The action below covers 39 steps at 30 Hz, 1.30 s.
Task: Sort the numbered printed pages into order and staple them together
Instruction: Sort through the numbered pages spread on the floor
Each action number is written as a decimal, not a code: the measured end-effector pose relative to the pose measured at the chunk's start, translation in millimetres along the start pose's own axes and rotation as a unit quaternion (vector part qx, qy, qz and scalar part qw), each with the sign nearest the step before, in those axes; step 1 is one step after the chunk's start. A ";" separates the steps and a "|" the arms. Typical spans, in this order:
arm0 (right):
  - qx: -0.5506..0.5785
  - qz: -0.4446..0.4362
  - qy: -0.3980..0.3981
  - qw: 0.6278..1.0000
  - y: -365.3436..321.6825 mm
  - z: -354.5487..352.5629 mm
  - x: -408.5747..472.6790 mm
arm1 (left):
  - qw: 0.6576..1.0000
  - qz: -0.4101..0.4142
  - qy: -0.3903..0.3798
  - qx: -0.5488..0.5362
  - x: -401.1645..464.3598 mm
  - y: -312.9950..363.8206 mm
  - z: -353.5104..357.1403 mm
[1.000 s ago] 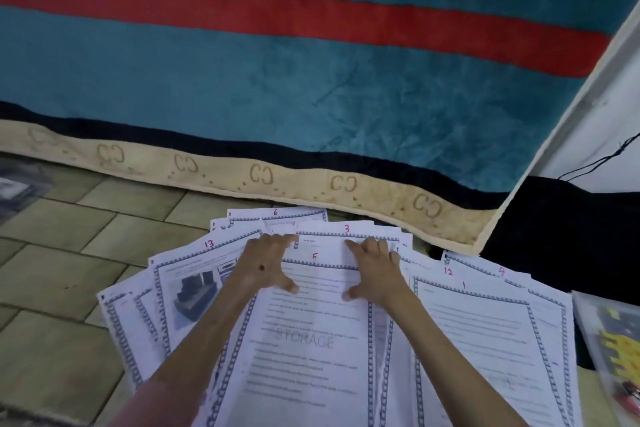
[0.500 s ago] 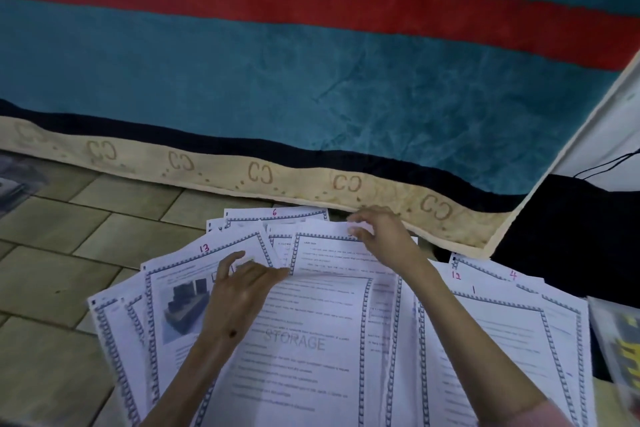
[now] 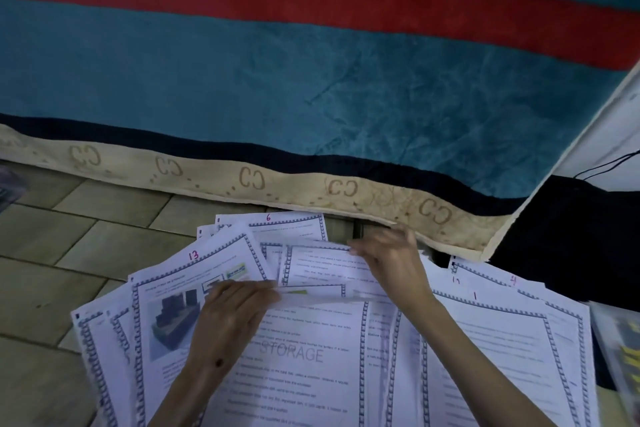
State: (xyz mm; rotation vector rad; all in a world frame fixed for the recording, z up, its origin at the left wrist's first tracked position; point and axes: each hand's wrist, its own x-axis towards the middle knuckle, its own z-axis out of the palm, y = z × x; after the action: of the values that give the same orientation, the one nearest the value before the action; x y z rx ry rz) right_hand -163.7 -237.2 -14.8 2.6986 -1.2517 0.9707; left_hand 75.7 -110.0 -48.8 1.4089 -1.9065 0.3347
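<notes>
Several printed pages with blue chequered borders and red handwritten numbers lie fanned out on the tiled floor. Page 13 (image 3: 180, 291) with a photo lies at the left, page 6 (image 3: 277, 224) at the back, page 1 (image 3: 491, 333) at the right. The STORAGE page (image 3: 298, 367) lies in the middle. My left hand (image 3: 230, 321) rests on it, fingers at its top edge. My right hand (image 3: 391, 262) pinches the top edge of a page (image 3: 322, 269) behind the STORAGE page and lifts it. No stapler shows.
A teal rug (image 3: 277, 80) with a red stripe and a beige border lies just behind the pages. A black cloth (image 3: 571, 236) lies at the right. A plastic-covered item (image 3: 620, 357) sits at the right edge. Bare tiles (image 3: 52, 253) stretch to the left.
My right hand left the STORAGE page, reached back and took hold of the top edge of the page behind it. My left hand slid down and left along the STORAGE page's top.
</notes>
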 end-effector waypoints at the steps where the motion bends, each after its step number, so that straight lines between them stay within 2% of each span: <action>1: -0.015 -0.017 0.027 0.999 1.8 0.8 -6.4 | 1.000 -0.004 -0.004 -0.002 1.0 -0.9 1.2; 4: -0.043 -0.074 0.107 0.991 0.9 -5.5 -20.1 | 1.000 -0.016 -0.014 0.006 4.2 -3.1 4.4; 6: -0.040 -0.108 0.127 0.985 -4.8 -9.5 -29.2 | 0.999 -0.035 -0.019 0.002 5.3 -2.7 6.3; 11: 0.042 -0.090 0.070 0.993 -9.6 -7.8 -41.5 | 0.999 -0.029 -0.039 0.010 7.8 -2.0 7.4; 15: 0.124 -0.055 -0.058 0.989 -10.7 -19.2 -31.2 | 0.999 -0.029 -0.040 -0.002 6.5 -3.0 8.5; 18: 0.195 0.095 -0.172 0.961 -14.3 -36.3 -4.2 | 0.999 -0.023 -0.032 -0.011 5.5 -6.0 12.6; 20: 0.083 0.166 -0.187 0.965 -2.3 -34.6 19.2 | 1.000 0.017 -0.022 -0.004 5.2 -6.7 14.0; 22: -0.014 0.226 -0.274 0.935 11.0 -31.7 37.1 | 0.998 0.051 -0.022 -0.004 4.4 -8.1 13.9; 23: -0.025 0.253 -0.324 0.912 16.5 -29.7 41.9 | 0.998 0.054 -0.026 -0.008 4.5 -7.1 13.5; 25: 0.019 0.289 -0.376 0.880 24.9 -24.3 45.7 | 0.999 0.017 -0.032 -0.034 6.9 -3.6 12.3; 28: 0.053 0.288 -0.350 0.890 27.5 -23.1 42.3 | 0.988 -0.114 -0.039 -0.091 15.8 3.8 6.3; 31: 0.110 0.269 -0.268 0.918 23.5 -31.8 34.2 | 0.939 -0.258 -0.087 -0.211 26.3 6.1 4.2; 33: 0.191 0.277 -0.238 0.911 14.1 -42.9 29.2 | 0.908 -0.324 -0.106 -0.245 35.1 5.6 3.0; 35: 0.215 0.296 -0.254 0.895 7.6 -51.2 23.5 | 0.904 -0.343 -0.127 -0.219 45.7 6.2 2.8; 39: 0.198 0.266 -0.282 0.900 1.1 -56.5 13.1 | 0.904 -0.340 -0.192 -0.173 59.7 1.8 6.3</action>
State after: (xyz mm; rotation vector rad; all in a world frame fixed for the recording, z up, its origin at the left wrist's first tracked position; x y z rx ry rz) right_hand -188.0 -232.3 37.6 3.1558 -2.2029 0.4844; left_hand 63.6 -155.9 -12.0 1.8581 -1.5095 -0.6290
